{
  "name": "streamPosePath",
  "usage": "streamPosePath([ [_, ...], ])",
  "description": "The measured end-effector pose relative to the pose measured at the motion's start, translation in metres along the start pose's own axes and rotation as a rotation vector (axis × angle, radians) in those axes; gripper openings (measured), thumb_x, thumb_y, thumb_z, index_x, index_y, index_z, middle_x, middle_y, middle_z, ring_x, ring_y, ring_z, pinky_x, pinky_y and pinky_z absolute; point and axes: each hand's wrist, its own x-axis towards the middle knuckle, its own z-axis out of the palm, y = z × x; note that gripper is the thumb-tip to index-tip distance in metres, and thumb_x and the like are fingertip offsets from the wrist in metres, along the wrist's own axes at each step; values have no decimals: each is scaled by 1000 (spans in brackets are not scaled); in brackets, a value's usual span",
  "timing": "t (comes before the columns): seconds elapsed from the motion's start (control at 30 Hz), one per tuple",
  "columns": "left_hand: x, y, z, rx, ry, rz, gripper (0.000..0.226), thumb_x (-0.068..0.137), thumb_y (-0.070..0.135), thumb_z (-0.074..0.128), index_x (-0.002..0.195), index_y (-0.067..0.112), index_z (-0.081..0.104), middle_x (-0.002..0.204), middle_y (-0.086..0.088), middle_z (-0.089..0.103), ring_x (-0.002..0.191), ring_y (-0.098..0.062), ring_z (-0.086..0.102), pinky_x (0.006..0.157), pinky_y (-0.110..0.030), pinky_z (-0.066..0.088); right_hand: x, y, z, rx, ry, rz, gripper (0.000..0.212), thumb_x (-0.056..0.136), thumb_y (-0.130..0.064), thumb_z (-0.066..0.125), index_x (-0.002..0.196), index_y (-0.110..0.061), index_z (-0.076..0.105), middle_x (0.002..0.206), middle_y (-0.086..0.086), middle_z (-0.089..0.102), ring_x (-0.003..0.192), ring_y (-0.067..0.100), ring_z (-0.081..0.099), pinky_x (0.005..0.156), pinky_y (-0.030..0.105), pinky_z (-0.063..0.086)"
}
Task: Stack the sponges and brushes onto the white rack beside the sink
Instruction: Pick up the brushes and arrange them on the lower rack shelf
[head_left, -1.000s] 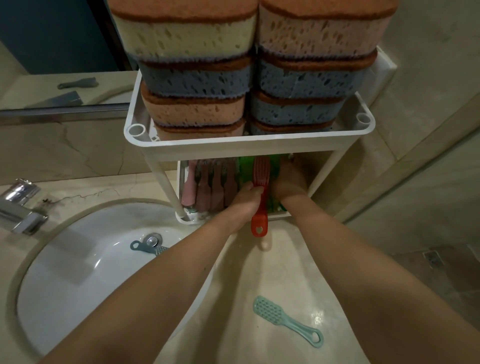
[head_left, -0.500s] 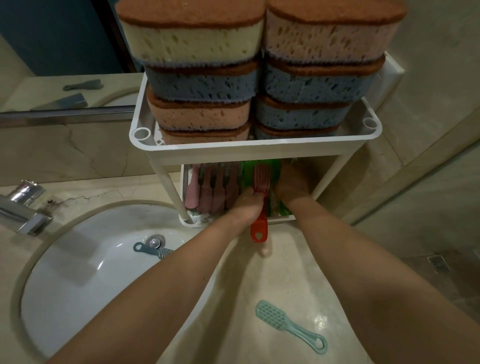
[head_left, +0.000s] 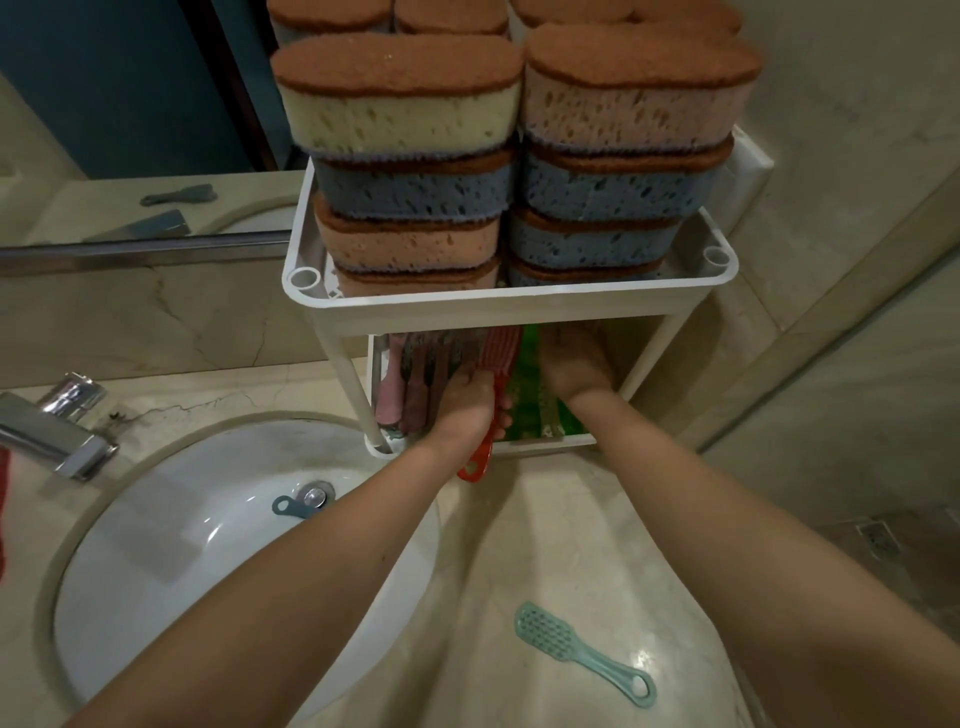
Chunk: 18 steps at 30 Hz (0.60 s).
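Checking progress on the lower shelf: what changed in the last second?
The left hand, gripping the red brush throughout, nudged it slightly left toward the pink brushes, its handle swinging left; it still overhangs the lower shelf of the white rack. Nothing taken or released. The right hand stays at the green brushes; teal brush, blue brush in the sink and sponges unmoved.

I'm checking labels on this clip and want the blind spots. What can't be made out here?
Head view, the only one:
- right hand: fingers in shadow under the rack's upper shelf; grip unclear.
- pink brushes: heads hidden by that shelf; count unclear.
- grey brush in the sink: mostly behind the left forearm.
- sponges farthest back: cut off by the top edge.
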Motion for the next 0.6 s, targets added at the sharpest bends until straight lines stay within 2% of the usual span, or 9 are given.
streamPosePath([
  [0.03, -1, 3, -1, 30, 2, 12, 22, 100, 17, 31, 105, 8, 50, 61, -3, 58, 41, -11, 50, 40, -22, 41, -3, -7, -3, 175, -64, 22, 39, 102, -45, 30, 109, -20, 59, 121, 10, 60, 113, 29, 56, 93, 35, 41],
  [0.1, -3, 9, -1, 84, 11, 36, 22, 100, 18, 32, 107, 9, 52, 67, -5, 58, 46, -13, 48, 44, -24, 39, -7, -19, -7, 353, -175, 5, 40, 101, -50, 34, 112, -21, 59, 118, 8, 60, 104, 24, 58, 88, 31, 41],
  [0.2, -2, 14, -3, 245, 72, 167, 28, 99, 16, 39, 119, 11, 57, 97, 0, 58, 78, -16, 51, 64, -25, 34, -12, -31, -10, 477, -225, 29, 25, 95, -50, 51, 97, -25, 56, 93, 0, 60, 66, 9, 55, 61, 21, 44],
  [0.27, -2, 13, -6, 315, 119, 253, 22, 96, 14, 45, 105, 14, 65, 98, 3, 58, 90, -17, 51, 70, -16, 33, -15, -37, -11, 633, -209, 129, 24, 97, -40, 51, 83, -20, 53, 76, 2, 60, 46, 8, 54, 46, 18, 46],
  [0.3, -2, 12, -7, 311, 142, 290, 18, 94, 14, 48, 96, 17, 66, 98, 1, 63, 94, -19, 55, 75, -14, 37, -17, -39, -12, 737, -174, 173, 23, 99, -34, 50, 83, -18, 53, 74, 3, 60, 44, 9, 56, 42, 19, 48],
  [0.37, -1, 12, -10, 278, 197, 375, 15, 91, 17, 53, 96, 25, 66, 110, -5, 68, 107, -25, 59, 98, -28, 43, -19, -41, -15, 952, -85, 252, 17, 101, -26, 50, 95, -12, 56, 80, 6, 61, 55, 14, 61, 43, 23, 53],
  [0.43, 1, 12, -13, 302, 236, 423, 17, 90, 22, 53, 101, 31, 63, 119, -3, 66, 115, -25, 56, 105, -37, 41, -20, -39, -19, 1103, -19, 281, 19, 99, -21, 54, 108, -5, 58, 89, 11, 64, 63, 17, 64, 47, 25, 56],
  [0.53, 1, 9, -14, 307, 249, 369, 23, 92, 11, 48, 108, 26, 55, 119, -4, 60, 109, -24, 53, 95, -26, 37, -22, -31, -19, 1091, 51, 134, 30, 89, -13, 68, 115, -1, 58, 103, 20, 66, 86, 17, 69, 66, 21, 59],
  [0.6, 1, 6, -13, 260, 228, 328, 24, 93, 7, 44, 105, 26, 52, 110, -4, 61, 91, -20, 54, 79, -21, 38, -27, -23, -16, 767, 73, -23, 35, 83, -14, 75, 112, -7, 57, 104, 21, 64, 95, 4, 64, 82, 13, 51],
])
